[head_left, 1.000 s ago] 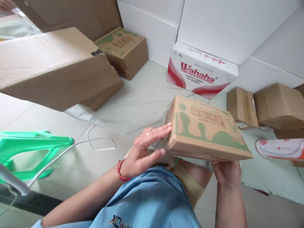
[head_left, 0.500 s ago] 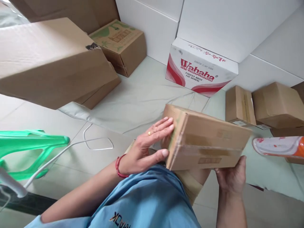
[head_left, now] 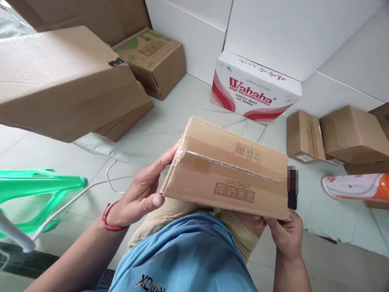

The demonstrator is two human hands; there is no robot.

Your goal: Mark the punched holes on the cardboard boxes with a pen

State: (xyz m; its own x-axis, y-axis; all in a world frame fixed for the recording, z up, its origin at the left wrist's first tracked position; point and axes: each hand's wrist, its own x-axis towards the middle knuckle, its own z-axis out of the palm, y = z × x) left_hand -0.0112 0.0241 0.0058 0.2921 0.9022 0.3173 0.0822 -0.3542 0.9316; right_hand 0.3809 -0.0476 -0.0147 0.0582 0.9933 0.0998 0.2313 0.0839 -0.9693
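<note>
Head view: blue shirt (head_left: 182,251) and tan shorts (head_left: 165,215) are nearest, on the body side of the grip.
Left hand (head_left: 142,192): thumb at the near left corner of the held carton (head_left: 227,170), fingers reaching along its left end, tips hidden.
Right hand (head_left: 285,235): supports the near right corner from below, some fingers out of sight.
Grip: both hands clasp the carton between them.
Taped face: turned up, coconut print toward the shirt, seam running lengthwise.
Dark thing (head_left: 292,198): just beyond the right hand, beside the carton's right end; pixelated, too unclear to name.
Green stool (head_left: 39,182): on the floor (head_left: 88,209), left of the left hand, tiles showing between.
Surface (head_left: 170,125): cloth-covered, beyond the grip; front edge visible on both sides, hidden behind the carton.
Right of grip: orange-and-white package (head_left: 355,186), then small brown cartons (head_left: 304,136).
Left beyond grip: large carton (head_left: 60,81), with a printed coconut carton (head_left: 152,61) behind.
Room ahead: a strip of cloth separates the held carton from the Wahaha carton (head_left: 255,89), near the wall (head_left: 282,36).
</note>
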